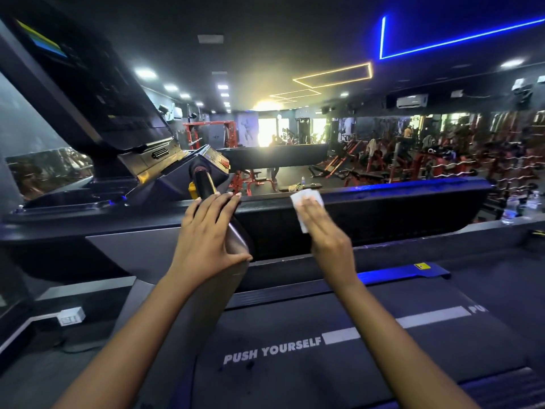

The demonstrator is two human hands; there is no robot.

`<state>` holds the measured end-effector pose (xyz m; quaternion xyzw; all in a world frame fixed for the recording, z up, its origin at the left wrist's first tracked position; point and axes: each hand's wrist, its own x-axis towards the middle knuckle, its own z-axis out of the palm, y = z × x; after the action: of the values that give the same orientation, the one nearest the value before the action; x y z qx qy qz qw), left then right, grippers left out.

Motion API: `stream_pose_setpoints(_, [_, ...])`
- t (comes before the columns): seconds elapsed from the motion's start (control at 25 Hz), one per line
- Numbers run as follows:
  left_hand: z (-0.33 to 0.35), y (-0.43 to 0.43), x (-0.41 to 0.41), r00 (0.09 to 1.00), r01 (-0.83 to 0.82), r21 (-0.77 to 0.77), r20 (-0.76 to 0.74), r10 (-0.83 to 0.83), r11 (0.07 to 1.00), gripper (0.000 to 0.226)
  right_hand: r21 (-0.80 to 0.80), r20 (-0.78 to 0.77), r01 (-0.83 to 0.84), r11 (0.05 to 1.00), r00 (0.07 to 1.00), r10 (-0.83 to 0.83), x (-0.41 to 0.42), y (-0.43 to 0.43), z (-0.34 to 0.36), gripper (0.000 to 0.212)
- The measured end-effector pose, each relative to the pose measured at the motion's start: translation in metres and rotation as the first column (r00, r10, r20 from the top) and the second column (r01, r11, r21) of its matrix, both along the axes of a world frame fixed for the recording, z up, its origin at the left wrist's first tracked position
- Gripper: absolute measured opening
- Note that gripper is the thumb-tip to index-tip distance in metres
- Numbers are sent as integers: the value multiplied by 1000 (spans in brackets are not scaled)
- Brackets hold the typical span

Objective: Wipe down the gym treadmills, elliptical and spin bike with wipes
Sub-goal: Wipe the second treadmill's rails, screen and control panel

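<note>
One treadmill [132,240] fills your view, with the belt [324,364] marked PUSH YOURSELF under your arms and the console [88,84] up at the left. On its grey upright [236,242] your left hand [206,234] lies with straight fingers, holding nothing. On the long black handrail [398,214] your right hand [324,231], also flat with fingers stretched, presses the small white wipe [305,199].
</note>
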<state>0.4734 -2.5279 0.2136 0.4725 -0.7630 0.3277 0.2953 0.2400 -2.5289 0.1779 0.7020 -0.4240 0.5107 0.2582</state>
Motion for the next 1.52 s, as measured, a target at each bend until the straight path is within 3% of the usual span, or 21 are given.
stream_pose_setpoints(0.16, [0,2,-2,1000,-3,-4,-8,3,1000,114,11,297,57,998,953,-58,-1,4,1,56])
stream_pose_setpoints(0.24, [0,2,-2,1000,-4,0,-18,4,1000,112,-41,208,-8,999,978,16,38,11,-6,51])
stream_pose_setpoints(0.36, [0,1,-1,1000,5,-5,-18,-5,1000,100,-58,-53,-179,982,983,176,82,14,-23,42])
stream_pose_setpoints(0.48, [0,0,1,1000,8,-13,-3,-8,1000,104,-34,-76,-182,983,981,179,63,2,-30,43])
stream_pose_setpoints(0.68, [1,0,1,1000,3,-12,0,-3,1000,112,-11,235,10,1000,972,-7,18,-1,-43,73])
stream_pose_setpoints(0.84, [2,2,-1,1000,-3,-10,-8,3,1000,110,22,522,92,996,848,-90,3,0,-45,69])
stream_pose_setpoints(0.88, [2,2,-1,1000,-7,-7,-10,6,1000,110,-7,525,86,996,848,-70,15,4,-44,64])
stream_pose_setpoints(0.96, [1,1,-1,1000,-8,-1,-18,8,1000,111,-59,387,-13,998,922,35,56,14,-51,56])
stream_pose_setpoints(1.04, [2,1,-1,1000,-7,1,-14,7,1000,109,-27,231,-169,985,958,171,83,22,-61,50])
stream_pose_setpoints(1.12, [1,0,-1,1000,-8,-2,-11,8,1000,110,18,179,-221,975,960,215,76,13,-68,47])
stream_pose_setpoints(1.32, [1,1,0,1000,-6,-3,-19,6,1000,106,24,320,-98,995,944,85,30,4,-75,70])
stream_pose_setpoints(1.52, [1,1,-1,1000,-17,12,-17,17,1000,106,-29,583,115,993,809,-76,-16,-5,-78,58])
